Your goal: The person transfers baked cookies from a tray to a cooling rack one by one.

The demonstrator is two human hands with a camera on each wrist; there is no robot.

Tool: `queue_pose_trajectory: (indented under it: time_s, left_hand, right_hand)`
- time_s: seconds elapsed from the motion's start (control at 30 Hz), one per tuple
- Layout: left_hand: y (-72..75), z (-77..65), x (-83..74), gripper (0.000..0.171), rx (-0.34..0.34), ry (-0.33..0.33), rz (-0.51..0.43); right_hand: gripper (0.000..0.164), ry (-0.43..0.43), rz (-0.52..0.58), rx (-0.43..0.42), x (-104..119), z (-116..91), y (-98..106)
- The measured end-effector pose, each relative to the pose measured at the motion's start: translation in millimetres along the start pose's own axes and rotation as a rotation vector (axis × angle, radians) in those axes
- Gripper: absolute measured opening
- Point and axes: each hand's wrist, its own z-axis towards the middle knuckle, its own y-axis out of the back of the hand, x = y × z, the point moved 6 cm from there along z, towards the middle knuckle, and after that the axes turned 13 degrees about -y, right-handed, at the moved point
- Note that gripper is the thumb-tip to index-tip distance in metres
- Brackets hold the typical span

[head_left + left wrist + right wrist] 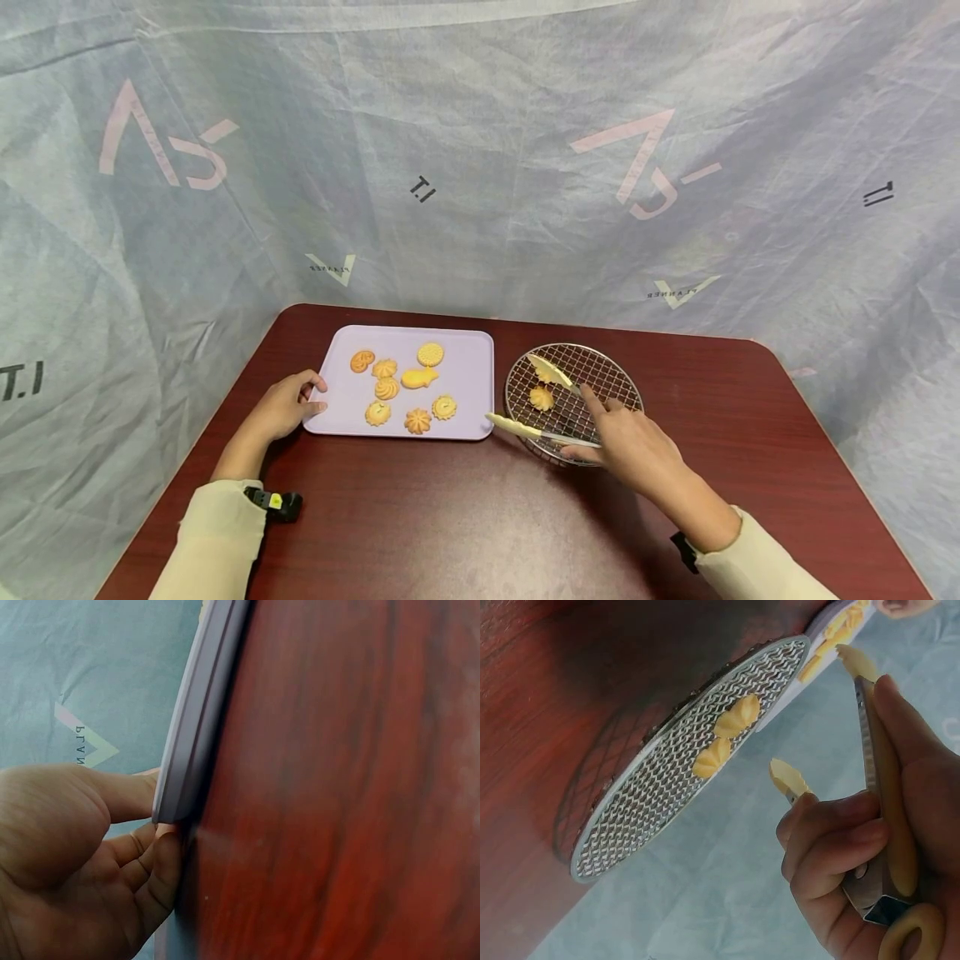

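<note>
My left hand [283, 405] grips the left edge of a lavender tray [471, 358], thumb above the rim and fingers below in the left wrist view. Several cookies lie on it, among them a fish-shaped cookie [417, 379] and a flower-shaped cookie [417, 421]. My right hand [633, 442] holds a pair of tongs [891, 802] with cream tips, arms spread apart. The tongs are over a round wire rack [611, 383]. On its mesh lie two cookies; the nearer ridged cookie [542, 398] sits between the tong arms, the farther one is partly hidden by a tip.
Tray and rack stand side by side on a dark red wooden table [420, 517]. A grey printed cloth [480, 167] hangs behind and at both sides of the table. The rack casts a shadow on the wood in the right wrist view.
</note>
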Motion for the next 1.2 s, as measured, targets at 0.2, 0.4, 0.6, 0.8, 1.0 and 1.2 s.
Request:
queue_pose_trajectory:
  time_s: [0.2,0.4,0.6,0.8,1.0,1.2]
  left_hand:
    - [-0.1,0.1,0.3,0.019,0.002,0.001,0.001]
    - [-0.3,0.1,0.7,0.019,0.004,0.003,0.001]
    - [0.0,-0.3,0.2,0.019,0.006,0.0,0.002]
    - [-0.3,-0.3,0.3,0.019,0.006,0.003,0.0]
    - [0.3,-0.2,-0.5,0.019,0.004,-0.002,0.0]
    - [0.8,-0.3,-1.4,0.019,0.004,-0.007,0.002]
  right_hand:
    - [0.096,0.012,0.016,-0.01,5,3,-5]
    - [0.094,0.034,0.015,-0.022,11,5,-8]
    - [0.095,0.043,0.007,-0.018,18,7,-9]
    - [0.098,0.051,-0.007,-0.01,25,10,-12]
    - [0.098,0.057,-0.01,-0.01,31,14,-13]
    - [0.097,0.065,-0.014,0.003,40,18,-17]
